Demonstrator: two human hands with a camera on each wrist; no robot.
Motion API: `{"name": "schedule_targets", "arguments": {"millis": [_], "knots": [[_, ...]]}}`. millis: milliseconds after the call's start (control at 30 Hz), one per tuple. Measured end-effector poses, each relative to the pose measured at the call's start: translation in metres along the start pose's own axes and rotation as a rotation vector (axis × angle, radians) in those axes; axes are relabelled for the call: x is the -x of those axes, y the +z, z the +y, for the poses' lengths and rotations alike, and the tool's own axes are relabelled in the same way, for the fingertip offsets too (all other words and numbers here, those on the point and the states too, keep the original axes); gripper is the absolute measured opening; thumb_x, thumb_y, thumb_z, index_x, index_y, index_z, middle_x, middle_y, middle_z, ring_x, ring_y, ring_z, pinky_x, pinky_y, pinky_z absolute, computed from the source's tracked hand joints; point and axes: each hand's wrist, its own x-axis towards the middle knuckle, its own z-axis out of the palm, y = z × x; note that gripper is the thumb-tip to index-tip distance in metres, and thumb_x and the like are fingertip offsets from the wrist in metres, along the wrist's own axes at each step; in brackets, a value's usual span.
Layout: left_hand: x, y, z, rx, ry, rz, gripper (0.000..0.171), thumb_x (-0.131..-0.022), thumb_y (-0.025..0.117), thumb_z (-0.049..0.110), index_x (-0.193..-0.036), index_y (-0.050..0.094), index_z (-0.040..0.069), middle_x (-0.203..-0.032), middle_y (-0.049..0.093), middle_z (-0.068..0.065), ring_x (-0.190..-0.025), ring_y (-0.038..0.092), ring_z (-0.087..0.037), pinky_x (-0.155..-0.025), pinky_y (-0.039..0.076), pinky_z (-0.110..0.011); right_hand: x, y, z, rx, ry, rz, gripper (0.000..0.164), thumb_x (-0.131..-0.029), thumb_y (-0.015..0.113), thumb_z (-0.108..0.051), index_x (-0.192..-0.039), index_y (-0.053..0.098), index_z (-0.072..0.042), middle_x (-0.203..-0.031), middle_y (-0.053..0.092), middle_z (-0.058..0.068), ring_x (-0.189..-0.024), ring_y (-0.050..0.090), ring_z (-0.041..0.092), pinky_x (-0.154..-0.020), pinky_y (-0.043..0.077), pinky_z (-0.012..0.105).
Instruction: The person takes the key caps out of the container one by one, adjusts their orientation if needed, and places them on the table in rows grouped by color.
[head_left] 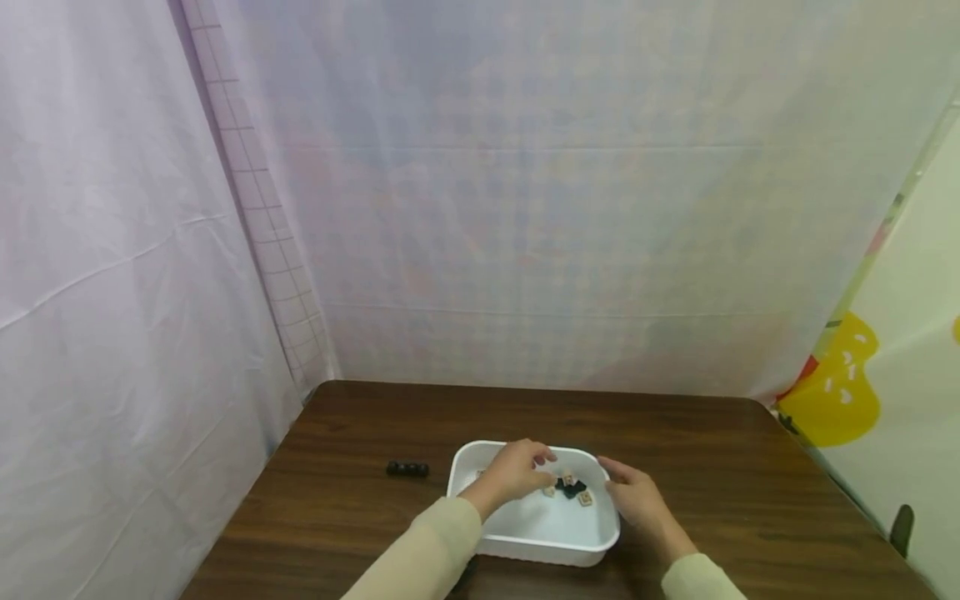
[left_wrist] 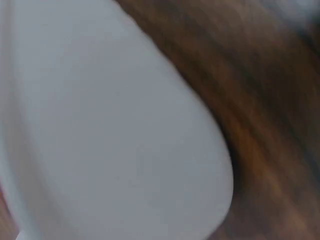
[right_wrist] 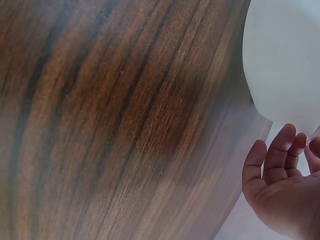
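A white plastic tray (head_left: 540, 546) with low walls and a rounded rim stands on the dark wooden table. My left hand (head_left: 513, 473) reaches over its left side, thumb and fingers apart, nothing visible between them. Just beyond its fingertips lie several small beige square pieces (head_left: 585, 498) and black pieces (head_left: 573, 489) inside the tray. My right hand (head_left: 636, 498) holds the tray's right rim, thumb at the inner side and fingers outside. In the right wrist view, its bent fingers (right_wrist: 278, 152) show beside the tray wall (right_wrist: 282, 65). The left wrist view shows only the tray's outer side (left_wrist: 125, 130) and table.
On the table (head_left: 337, 492), left of the tray, lies a short black bumpy bar (head_left: 407, 469). Another dark object (head_left: 465, 575) shows partly behind the left sleeve. White curtains (head_left: 555, 208) hang behind the table and along the left.
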Motion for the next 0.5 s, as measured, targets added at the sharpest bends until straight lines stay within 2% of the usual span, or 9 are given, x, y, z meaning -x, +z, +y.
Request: {"name": "schedule_targets", "arguments": {"millis": [200,300,400,500], "knots": [[-0.004,0.018,0.005,-0.061,0.030,-0.012,0.027,-0.081,0.079,0.016,-0.107,0.074,0.009,-0.092,0.069,-0.006,-0.080,0.059,-0.011,-0.075,0.048,-0.025,0.000,0.000,0.001,-0.024,-0.023,0.011,0.046,-0.094,0.047,-0.001,-0.138,0.050,0.007,-0.136,0.048,0.037,-0.104,0.062,0.036,-0.079,0.055,0.039],[-0.007,0.024,0.008,-0.102,0.045,-0.024,0.028,-0.080,0.080,0.017,-0.107,0.074,0.010,-0.090,0.070,-0.003,-0.078,0.058,-0.008,-0.074,0.047,-0.023,0.000,-0.001,0.002,-0.038,-0.026,0.011,0.046,-0.093,0.048,-0.001,-0.138,0.050,0.008,-0.134,0.049,0.037,-0.100,0.063,0.033,-0.076,0.056,0.037],[-0.010,0.031,0.009,-0.179,0.066,-0.032,0.029,-0.080,0.081,0.019,-0.107,0.075,0.012,-0.092,0.072,0.001,-0.082,0.061,-0.007,-0.078,0.048,-0.022,0.000,-0.001,0.002,-0.039,-0.024,0.011,0.046,-0.093,0.048,-0.001,-0.138,0.050,0.008,-0.132,0.051,0.037,-0.097,0.064,0.032,-0.075,0.056,0.036],[-0.013,0.037,0.009,-0.298,0.096,-0.042,0.028,-0.080,0.082,0.022,-0.106,0.076,0.016,-0.095,0.073,0.006,-0.087,0.063,-0.008,-0.082,0.047,-0.021,0.000,-0.001,0.002,-0.036,-0.018,0.016,0.046,-0.093,0.049,-0.001,-0.138,0.050,0.008,-0.129,0.053,0.037,-0.094,0.065,0.030,-0.073,0.056,0.035]]}}
